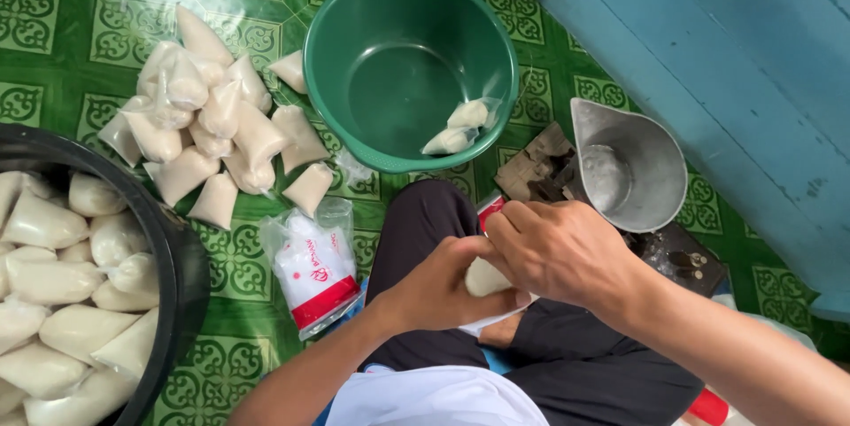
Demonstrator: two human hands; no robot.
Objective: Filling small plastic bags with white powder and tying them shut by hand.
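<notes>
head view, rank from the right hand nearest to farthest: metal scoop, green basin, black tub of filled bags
From the right hand:
1. Metal scoop, just beyond it toward the blue wall.
2. Green basin, farther ahead on the floor.
3. Black tub of filled bags, far across on the left side.

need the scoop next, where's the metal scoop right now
In the head view the metal scoop sits on the floor at the person's right, between the green basin and the blue wall, just beyond the right hand.

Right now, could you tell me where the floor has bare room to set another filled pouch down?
Bare floor lies left of the pouch pile, and between the black tub and the plastic bag pack. It is crowded between the green basin and the metal scoop.
</notes>
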